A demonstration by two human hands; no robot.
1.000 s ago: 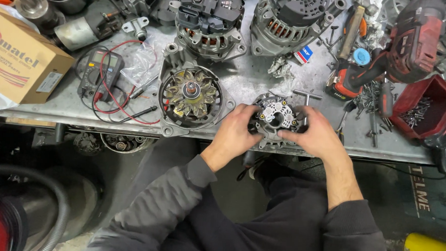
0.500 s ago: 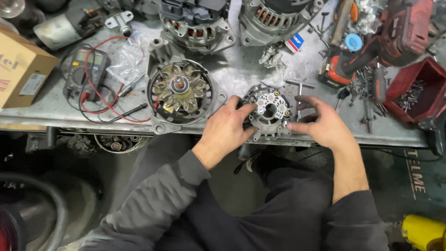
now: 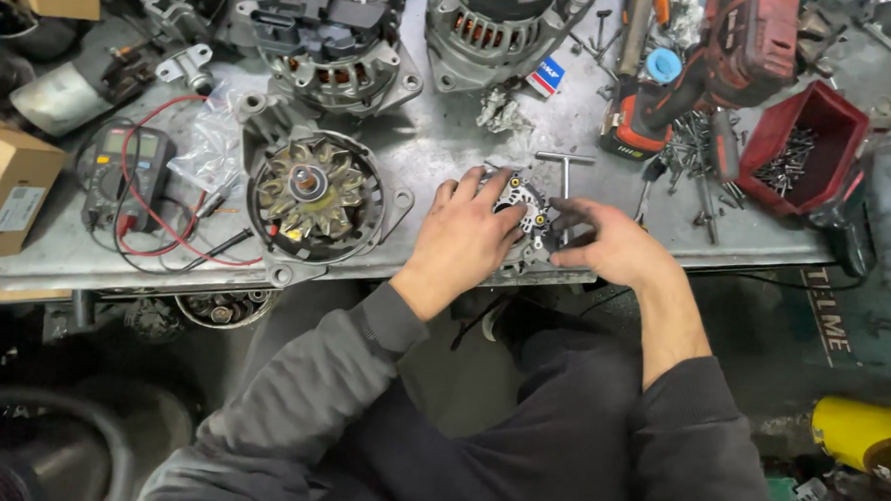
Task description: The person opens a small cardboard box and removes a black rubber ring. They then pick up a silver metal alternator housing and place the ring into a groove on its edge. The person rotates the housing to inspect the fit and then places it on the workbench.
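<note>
Your left hand (image 3: 463, 237) lies palm-down over the small round metal alternator end piece with dark plates and brass-coloured studs (image 3: 530, 206), fingers spread across its left half and top edge. Your right hand (image 3: 606, 250) comes in from the right, fingers drawn together against the piece's right edge; whether the tips pinch it, cannot tell, they blur. The piece sits on the scuffed grey metal workbench (image 3: 439, 160), near the front edge, between both hands.

Just left of your left hand: a large open alternator housing with a fan-bladed rotor inside (image 3: 313, 197), flat on the bench. A steel T-handle wrench (image 3: 565, 169) lies just behind the piece. Further left, a grey multimeter with red and black leads (image 3: 126, 171). To the right rear, a red cordless drill (image 3: 719, 57) and a red plastic bin of screws (image 3: 806, 146).
</note>
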